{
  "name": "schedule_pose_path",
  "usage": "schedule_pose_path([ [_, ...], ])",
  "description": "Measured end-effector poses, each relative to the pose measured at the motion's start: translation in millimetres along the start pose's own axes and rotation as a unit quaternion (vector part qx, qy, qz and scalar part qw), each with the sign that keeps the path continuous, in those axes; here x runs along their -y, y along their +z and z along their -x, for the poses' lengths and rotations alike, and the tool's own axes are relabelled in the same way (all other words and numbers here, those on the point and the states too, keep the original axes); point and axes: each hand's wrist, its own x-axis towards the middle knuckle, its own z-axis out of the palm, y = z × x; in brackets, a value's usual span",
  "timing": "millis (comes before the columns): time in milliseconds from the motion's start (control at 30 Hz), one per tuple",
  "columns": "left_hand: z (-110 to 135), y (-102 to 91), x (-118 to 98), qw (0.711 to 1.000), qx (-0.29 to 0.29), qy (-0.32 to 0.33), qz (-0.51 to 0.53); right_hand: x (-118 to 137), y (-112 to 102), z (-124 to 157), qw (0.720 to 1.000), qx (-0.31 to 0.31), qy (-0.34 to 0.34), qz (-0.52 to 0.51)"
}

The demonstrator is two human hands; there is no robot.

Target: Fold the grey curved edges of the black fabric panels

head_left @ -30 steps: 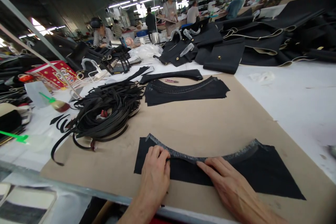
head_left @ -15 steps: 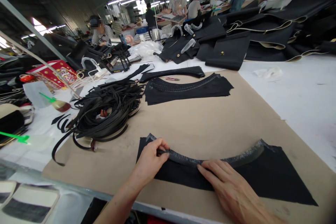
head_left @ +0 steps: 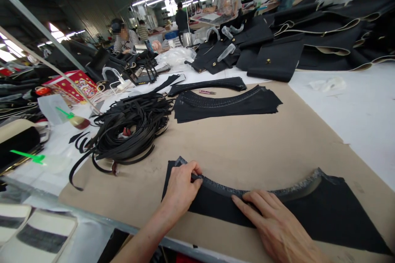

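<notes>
A black fabric panel (head_left: 336, 213) with a concave, curved top edge lies flat before me. Along that curve runs a dark band (head_left: 220, 189) with a greyish, rough-looking rim. My left hand (head_left: 182, 185) pinches the band near the panel's left end between thumb and fingers. Flat on the panel, around the middle of the curve, rests my right hand (head_left: 274, 220), its index finger stretched apart from the others and touching just below the band. What lies under the right palm is hidden.
A tangled coil of black strips (head_left: 123, 148) lies to the left. Beyond the brown sheet's (head_left: 247, 139) middle are stacked black panels (head_left: 228, 109) and small red-handled snips (head_left: 207, 92). Green-nozzled bottles (head_left: 78, 121) stand left; black bag pieces (head_left: 274, 59) are piled behind. Co-workers (head_left: 125, 39) sit and stand farther back.
The whole view has shifted slightly, so things appear a little farther right. My left hand keeps its pinch; the right index finger has spread farther from the other fingers.
</notes>
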Motion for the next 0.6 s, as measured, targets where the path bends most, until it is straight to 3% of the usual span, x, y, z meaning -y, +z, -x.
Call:
schedule_pose_path([
  [200, -1.6, 2.1, 3.0, 1.000, -0.013, -0.002, -0.024, 4.9, 1.0, -7.3, 1.000, 0.005, 0.006, -0.016],
  [400, -0.6, 0.9, 0.4, 0.999, -0.013, 0.004, -0.047, 31.0, 13.6, -35.1, 1.000, 0.013, -0.023, 0.006],
  [600, -5.4, -13.5, 17.0, 1.000, -0.022, -0.004, -0.011, 41.5, 23.9, -43.0, 1.000, 0.006, -0.005, 0.027],
])
